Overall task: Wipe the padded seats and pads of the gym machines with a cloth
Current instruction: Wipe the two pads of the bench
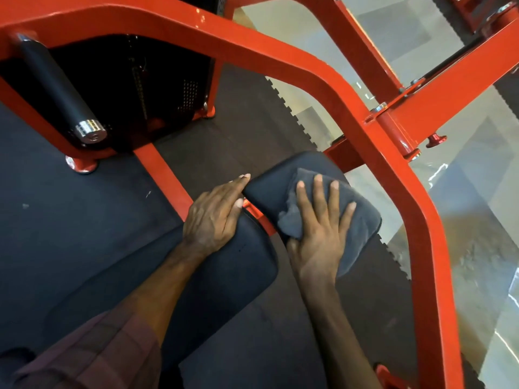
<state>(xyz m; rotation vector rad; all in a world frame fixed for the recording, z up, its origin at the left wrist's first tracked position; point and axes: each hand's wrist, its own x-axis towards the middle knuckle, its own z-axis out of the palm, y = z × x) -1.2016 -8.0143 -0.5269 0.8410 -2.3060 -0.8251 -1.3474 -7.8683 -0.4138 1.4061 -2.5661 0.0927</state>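
A small black padded seat point(275, 181) sits inside a red machine frame, right of centre. A grey cloth point(356, 220) lies spread over it. My right hand point(320, 231) presses flat on the cloth with fingers straight and spread. A larger black pad point(224, 276) lies nearer to me on the left. My left hand point(216, 211) rests across the far edge of that pad, its straight fingers reaching to the small seat's left corner.
The red steel frame point(331, 88) arches over and around the seat. A black roller pad with a chrome end cap point(56, 82) hangs at upper left. Black rubber mats point(70, 214) cover the floor, with glossy pale flooring point(477, 226) to the right.
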